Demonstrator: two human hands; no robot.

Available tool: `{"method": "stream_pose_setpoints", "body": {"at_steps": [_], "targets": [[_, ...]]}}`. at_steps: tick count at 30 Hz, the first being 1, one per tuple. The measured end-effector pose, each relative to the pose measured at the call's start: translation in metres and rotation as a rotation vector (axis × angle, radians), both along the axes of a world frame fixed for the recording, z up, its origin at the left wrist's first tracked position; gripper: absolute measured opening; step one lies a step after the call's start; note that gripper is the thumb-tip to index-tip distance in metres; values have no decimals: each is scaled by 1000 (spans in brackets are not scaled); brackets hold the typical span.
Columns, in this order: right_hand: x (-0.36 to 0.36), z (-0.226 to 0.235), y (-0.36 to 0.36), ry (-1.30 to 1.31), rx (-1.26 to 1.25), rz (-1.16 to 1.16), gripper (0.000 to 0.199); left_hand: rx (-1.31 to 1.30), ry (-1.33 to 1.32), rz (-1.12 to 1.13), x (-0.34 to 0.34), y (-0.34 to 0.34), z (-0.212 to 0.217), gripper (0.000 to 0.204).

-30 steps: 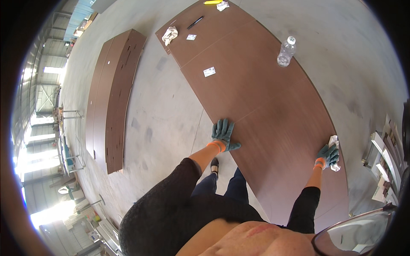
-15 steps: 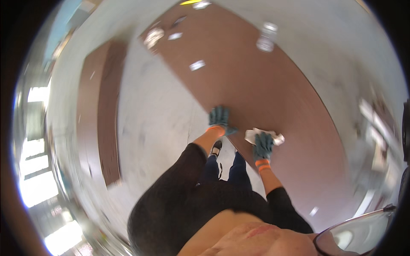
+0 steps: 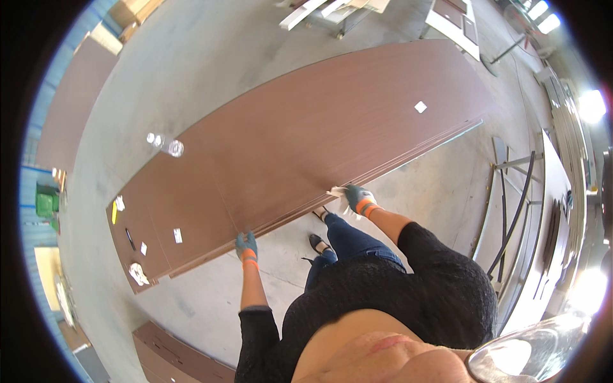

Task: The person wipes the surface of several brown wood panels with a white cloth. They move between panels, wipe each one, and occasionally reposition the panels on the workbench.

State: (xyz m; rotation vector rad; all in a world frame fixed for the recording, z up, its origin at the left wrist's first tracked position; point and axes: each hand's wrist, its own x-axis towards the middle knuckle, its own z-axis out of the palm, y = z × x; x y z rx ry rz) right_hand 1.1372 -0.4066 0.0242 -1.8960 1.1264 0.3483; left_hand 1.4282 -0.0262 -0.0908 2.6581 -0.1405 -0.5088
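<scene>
"On the brown board (image 3: 287,147), where's the cloth (image 3: 336,191)?"

"By the near edge. The right hand (image 3: 359,196) has its grip around it. The left hand (image 3: 246,246) touches that edge; I can't tell if its grip is closed."

"Any tips?"

"Press the cloth flat. Mind the bottle (image 3: 165,145) at the far edge and the pen (image 3: 130,239) by the left edge."

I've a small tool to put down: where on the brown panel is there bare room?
Bare: the middle of the brown panel, between the clear bottle, the right-end white square and the right hand. Crowded: the left end, with crumpled cloth, dark pen, yellow object and labels.
</scene>
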Motion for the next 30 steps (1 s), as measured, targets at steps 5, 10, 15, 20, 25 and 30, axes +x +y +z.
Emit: {"method": "stream_pose_setpoints", "body": {"at_steps": [5, 10, 15, 20, 25, 30], "targets": [[-64, 0, -12, -358, 9, -473, 34, -747, 356, -148, -83, -63, -7, 49], [-114, 64, -32, -431, 103, -420, 42, -788, 507, -673, -238, -236, 131, 43], [-166, 114, -87, -649, 227, -533, 47, -790, 796, -823, -286, -329, 154, 32], [-304, 90, -170, -657, 114, -896, 40, -667, 1058, -700, -378, -431, 145, 42], [-386, 86, -212, -672, 79, -1110, 37, -406, 1041, -893, -433, -511, 138, 49], [-396, 76, -232, -629, 61, -1156, 34, -445, 1292, -559, -450, -543, 141, 40]]}}
